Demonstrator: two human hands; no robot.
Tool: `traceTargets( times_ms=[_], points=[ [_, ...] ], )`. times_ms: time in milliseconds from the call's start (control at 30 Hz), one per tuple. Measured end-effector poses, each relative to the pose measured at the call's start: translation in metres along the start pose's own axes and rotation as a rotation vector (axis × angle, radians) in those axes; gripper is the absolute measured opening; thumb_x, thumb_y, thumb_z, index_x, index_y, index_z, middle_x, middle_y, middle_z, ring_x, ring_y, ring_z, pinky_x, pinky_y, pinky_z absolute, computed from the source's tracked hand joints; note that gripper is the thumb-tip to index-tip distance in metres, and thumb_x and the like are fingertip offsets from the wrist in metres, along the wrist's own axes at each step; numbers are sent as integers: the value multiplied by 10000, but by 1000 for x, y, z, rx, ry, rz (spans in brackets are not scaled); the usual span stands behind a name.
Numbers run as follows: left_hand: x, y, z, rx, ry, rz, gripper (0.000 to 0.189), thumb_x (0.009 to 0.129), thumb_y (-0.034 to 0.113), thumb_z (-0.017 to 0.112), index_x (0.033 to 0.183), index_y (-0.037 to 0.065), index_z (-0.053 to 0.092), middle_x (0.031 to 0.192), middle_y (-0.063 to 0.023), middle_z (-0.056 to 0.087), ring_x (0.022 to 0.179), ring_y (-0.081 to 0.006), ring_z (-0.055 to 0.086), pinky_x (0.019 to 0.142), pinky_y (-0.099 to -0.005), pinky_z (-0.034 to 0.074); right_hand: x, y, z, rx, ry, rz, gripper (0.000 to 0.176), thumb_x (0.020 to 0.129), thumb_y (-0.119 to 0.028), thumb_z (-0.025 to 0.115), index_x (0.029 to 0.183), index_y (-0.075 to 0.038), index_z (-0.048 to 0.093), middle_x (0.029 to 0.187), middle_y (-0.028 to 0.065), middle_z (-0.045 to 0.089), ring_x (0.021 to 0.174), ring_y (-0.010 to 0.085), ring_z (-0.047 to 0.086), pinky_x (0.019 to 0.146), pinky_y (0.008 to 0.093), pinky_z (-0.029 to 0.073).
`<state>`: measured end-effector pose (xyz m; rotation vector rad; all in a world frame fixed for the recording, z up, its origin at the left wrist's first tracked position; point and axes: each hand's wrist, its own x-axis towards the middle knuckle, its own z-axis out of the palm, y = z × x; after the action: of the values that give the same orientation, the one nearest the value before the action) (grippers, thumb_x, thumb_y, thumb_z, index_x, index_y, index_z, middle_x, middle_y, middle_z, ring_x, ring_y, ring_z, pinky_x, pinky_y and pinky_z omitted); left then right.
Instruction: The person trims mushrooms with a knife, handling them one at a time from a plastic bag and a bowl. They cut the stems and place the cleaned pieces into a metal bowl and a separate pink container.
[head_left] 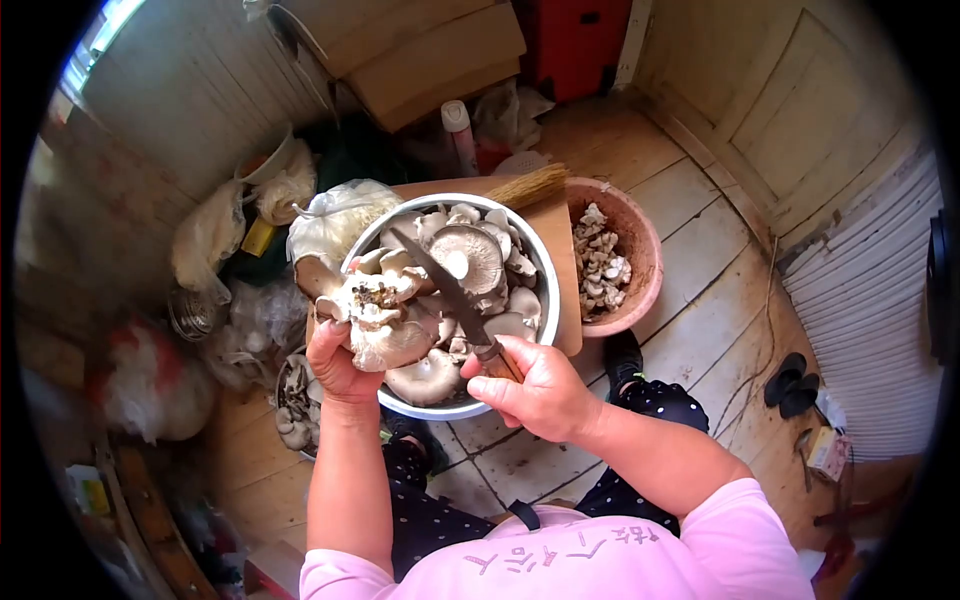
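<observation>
A cluster of oyster mushrooms (pixel 385 318) rests in my left hand (pixel 342 365), its dirty, dark-specked stem base turned up. My right hand (pixel 540 392) grips the wooden handle of a knife (pixel 448 283); the dark, worn blade points up and left, passing close to the cluster's right side. Below both hands stands a white basin (pixel 553 300) filled with large grey-white oyster mushrooms (pixel 470 258). The basin sits on a brown board or low table (pixel 566 240), partly hidden by it.
Right of the basin, a pink tub (pixel 650 255) holds mushroom trimmings (pixel 600 265). More mushrooms (pixel 297 400) lie in a container at lower left. A straw broom head (pixel 530 187) lies behind the basin. Plastic bags (pixel 340 215), a spray can (pixel 458 130) and cardboard boxes (pixel 430 65) crowd the back and left.
</observation>
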<state>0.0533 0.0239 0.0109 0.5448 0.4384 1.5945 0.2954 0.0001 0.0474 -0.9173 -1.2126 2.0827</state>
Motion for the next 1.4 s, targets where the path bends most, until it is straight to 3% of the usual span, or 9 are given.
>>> traceTargets(
  times_ms=[200,433,733,867,1000,1133,1200,1367,1400],
  points=[
    [0,6,-3,30,-27,0,515,791,204,600,1234,-46,524,1114,-174,644,971,-296,640,879,-402,516,1,9,4,-72,-24,-80,274,883,-183,670,1066,-5,573,874,-7,613,826,50,548,769,244,473],
    [-1,4,-1,33,-70,-3,565,784,211,614,1271,-44,486,1150,-174,625,1003,-291,628,897,-395,505,3,15,3,-152,9,-80,234,869,-166,660,1020,-1,594,860,11,633,794,55,548,761,253,476],
    [-1,-5,2,139,-104,-92,771,742,192,633,1407,-37,316,1213,-190,565,1069,-289,601,938,-394,489,3,18,-1,-202,31,-7,166,789,-128,589,925,-34,611,715,2,586,653,79,522,632,272,456],
    [-4,-14,9,226,-114,-58,772,720,188,671,1384,-24,341,1298,-183,502,1062,-281,605,957,-397,486,5,18,-3,-152,24,-43,159,786,-121,572,915,-36,607,689,-5,568,612,76,509,575,266,438],
    [-1,-14,-3,151,-124,-167,758,729,196,663,1388,-17,353,1251,-179,554,1089,-282,591,972,-396,473,8,13,-2,-86,-10,5,167,812,-70,580,972,-21,586,635,0,537,483,72,477,452,230,402],
    [-1,-14,3,52,61,-28,674,757,236,633,1341,-27,424,1197,-180,597,1003,-283,631,917,-397,500,9,17,0,-52,-66,41,169,802,-65,560,961,-15,584,614,5,528,460,78,469,434,237,394],
    [1,-5,-2,-1,14,-30,545,776,210,599,1261,-18,500,1096,-168,644,967,-288,638,907,-399,503,7,16,3,-40,-83,76,170,797,-62,553,957,-11,582,613,6,527,461,79,470,434,237,394],
    [-1,-8,-3,-10,4,-31,558,769,166,611,1280,-22,488,1143,-162,626,1010,-273,624,917,-395,500,8,16,1,-50,-95,99,177,785,-60,543,948,-1,579,607,9,520,463,83,474,432,238,396],
    [-1,-9,-4,20,33,-21,670,729,122,631,1339,-43,408,1267,-172,553,1069,-292,603,961,-427,492,8,16,0,-62,-80,82,179,785,-65,545,948,0,579,609,10,521,464,84,475,433,238,398]
  ],
)
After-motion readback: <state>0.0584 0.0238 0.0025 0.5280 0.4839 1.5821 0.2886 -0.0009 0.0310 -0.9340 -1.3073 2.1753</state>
